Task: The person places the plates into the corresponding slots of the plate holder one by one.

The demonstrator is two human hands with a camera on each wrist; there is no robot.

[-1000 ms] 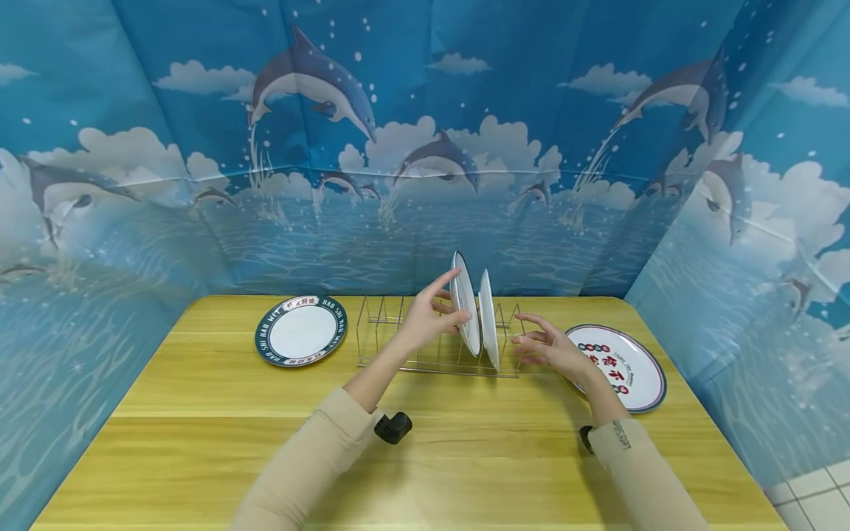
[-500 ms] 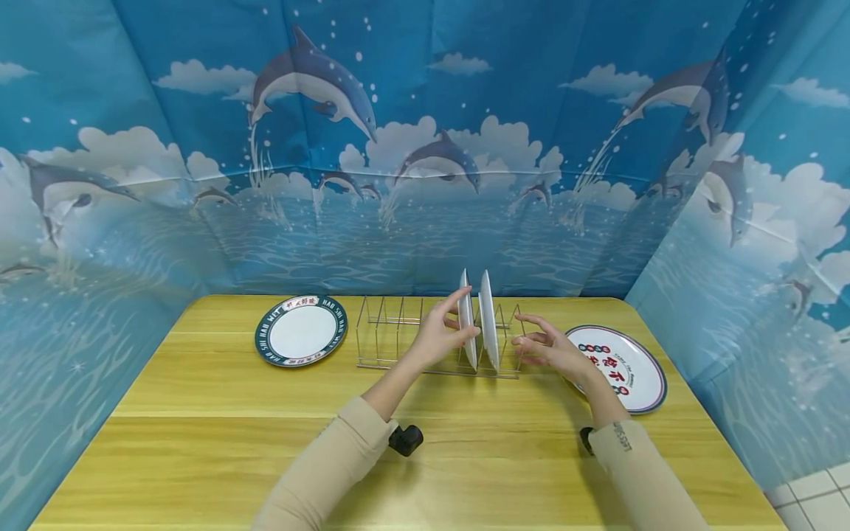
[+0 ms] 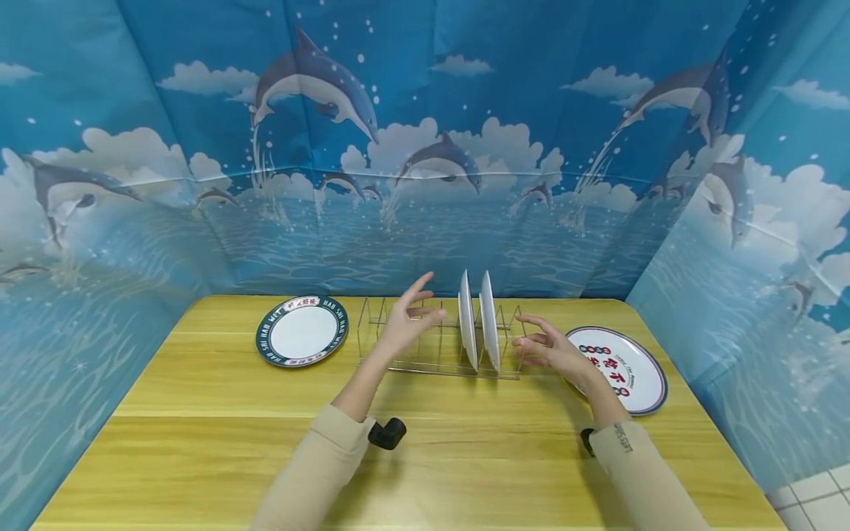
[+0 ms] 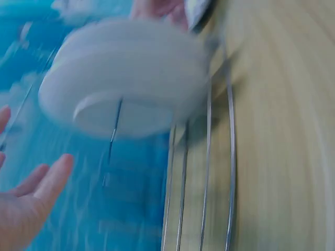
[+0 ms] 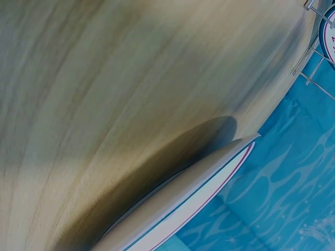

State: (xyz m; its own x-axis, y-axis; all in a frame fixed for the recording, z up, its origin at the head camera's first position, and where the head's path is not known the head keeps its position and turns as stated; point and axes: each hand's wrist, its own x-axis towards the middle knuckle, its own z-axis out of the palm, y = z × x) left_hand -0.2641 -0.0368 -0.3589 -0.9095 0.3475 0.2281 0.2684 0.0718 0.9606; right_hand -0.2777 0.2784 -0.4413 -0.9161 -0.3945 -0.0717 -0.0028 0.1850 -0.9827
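Curtain: blue dolphin print (image 3: 425, 214), along the far side and both sides of the worktop (image 3: 505, 472).
Green-rimmed plate: (image 3: 302, 333) far left on the worktop, lying flat, white centre facing up; well apart from both hands.
Wire rack: (image 3: 432, 372) right of that plate, far middle of the worktop; its long side runs left to right, slots between upright wires.
Left hand: (image 3: 408, 321) above the left half of the rack, reaching in from the near side. Beige sleeve (image 3: 319, 457), black wrist camera (image 3: 387, 434) at the cuff.
Left grip: thumb and fingers spread, nothing held; left wrist view shows a gap to the nearest plate.
Left racked plate: (image 3: 468, 324) stands on edge in the right half of the rack, near upright. White back with foot ring faces left; blurred in left wrist view.
Right racked plate: (image 3: 491, 324) stands just right of it, on edge, leaning slightly.
Right hand: (image 3: 547, 352) at the right end of the rack, thumb and fingertips by the end wires.
Right grip: fingers bent; can't tell if it grips the wire or just rests there.
Lettered plate: (image 3: 643, 380) far right on the worktop, face up, red lettering, dark rim; partly behind the right hand and forearm.
Floor: white tiles (image 3: 820, 509), near right corner.
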